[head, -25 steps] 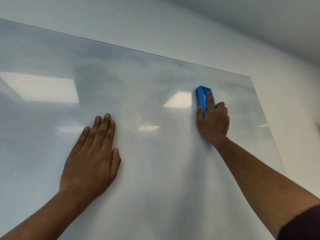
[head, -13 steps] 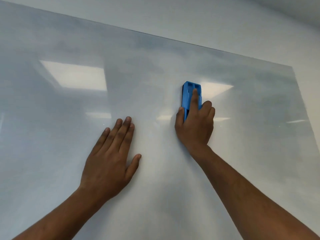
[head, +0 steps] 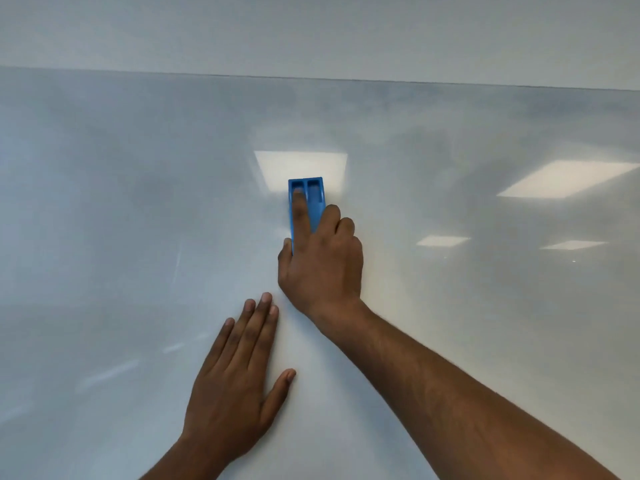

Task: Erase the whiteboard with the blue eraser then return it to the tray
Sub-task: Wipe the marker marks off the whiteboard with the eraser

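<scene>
The right hand (head: 320,261) grips the blue rectangular plastic eraser (head: 306,202), pressing it upright against the glossy whiteboard (head: 121,220), forefinger apparently lying in its left groove. The left hand (head: 235,382) lies flat, open, near-left, holding nothing.

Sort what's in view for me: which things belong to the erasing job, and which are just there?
Part of the job:
blue eraser, pressed to the board by the right hand
whiteboard
left hand, flat on the board

Just there:
wall above the board
ceiling light reflections
</scene>
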Demonstrator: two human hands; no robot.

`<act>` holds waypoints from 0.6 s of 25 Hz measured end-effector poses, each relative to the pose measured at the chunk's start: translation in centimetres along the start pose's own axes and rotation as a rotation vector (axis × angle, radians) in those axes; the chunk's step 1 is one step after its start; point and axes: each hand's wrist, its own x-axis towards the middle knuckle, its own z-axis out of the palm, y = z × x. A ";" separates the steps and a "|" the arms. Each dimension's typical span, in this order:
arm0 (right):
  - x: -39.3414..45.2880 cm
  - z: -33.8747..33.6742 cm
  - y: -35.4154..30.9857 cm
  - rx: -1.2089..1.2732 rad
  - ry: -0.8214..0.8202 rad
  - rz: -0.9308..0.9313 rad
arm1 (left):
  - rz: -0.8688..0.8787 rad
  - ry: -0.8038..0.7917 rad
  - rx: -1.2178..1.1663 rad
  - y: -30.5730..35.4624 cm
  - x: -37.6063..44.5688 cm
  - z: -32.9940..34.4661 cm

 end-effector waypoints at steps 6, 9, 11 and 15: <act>0.4 3.3 -18.7 -0.022 -0.062 -0.211 | 0.064 0.130 0.041 -5.5 -5.0 1.2; -1.1 4.0 -21.9 -0.020 -0.073 -0.287 | 0.031 0.065 0.034 -5.7 -5.7 1.0; -1.6 3.6 -20.3 -0.009 -0.056 -0.369 | -0.006 0.030 0.035 -5.2 -5.5 0.7; -3.0 2.4 -12.9 0.065 -0.045 -0.376 | -0.094 -0.012 -0.018 -3.4 -5.1 0.4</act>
